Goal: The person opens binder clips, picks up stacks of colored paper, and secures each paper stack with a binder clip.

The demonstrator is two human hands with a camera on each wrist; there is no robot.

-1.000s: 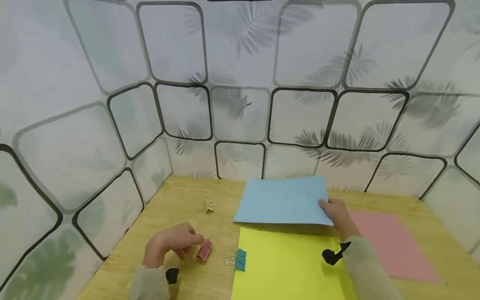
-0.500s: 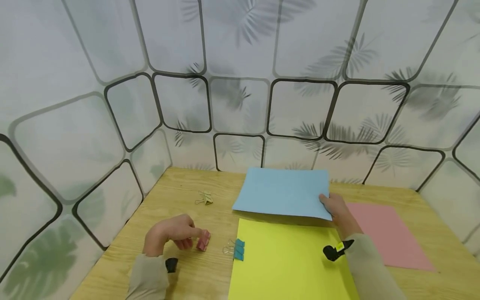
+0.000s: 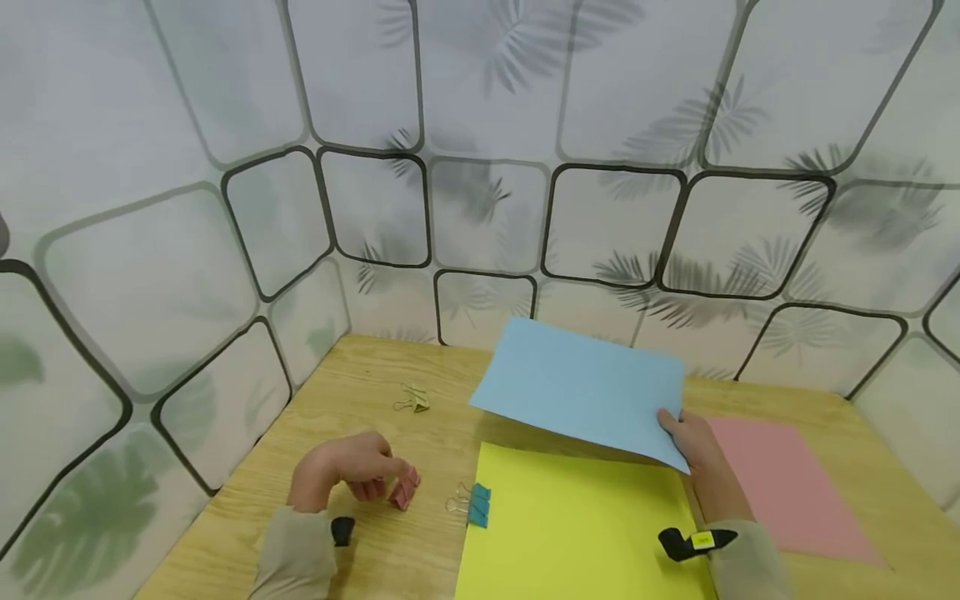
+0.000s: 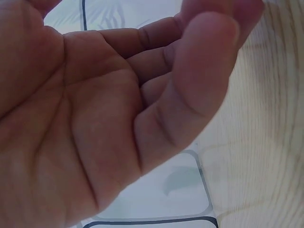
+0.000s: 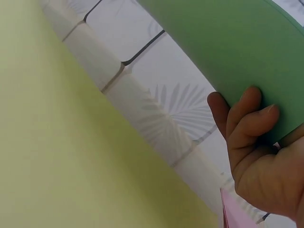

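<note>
In the head view my left hand [image 3: 352,468] is at a pink binder clip [image 3: 404,489] on the wooden table, its fingers bent around the clip's top. The left wrist view shows the palm and curled fingers [image 4: 194,80]. My right hand [image 3: 692,442] grips the right edge of a blue sheet [image 3: 585,392], thumb on top and fingers below. That sheet is tilted above a yellow sheet [image 3: 570,525]. From below, in the right wrist view, its underside [image 5: 228,42] looks green. A teal binder clip [image 3: 478,505] sits at the yellow sheet's left edge.
A yellow-green binder clip [image 3: 414,397] lies farther back on the left. Pink paper [image 3: 787,483] lies at the right, beyond my right forearm. Patterned cloth walls [image 3: 487,225] rise behind the table and along its sides.
My right hand has raised and tilted the blue sheet, moving slightly right. The pink clip has turned a little under my left fingers, which stay in about the same place.
</note>
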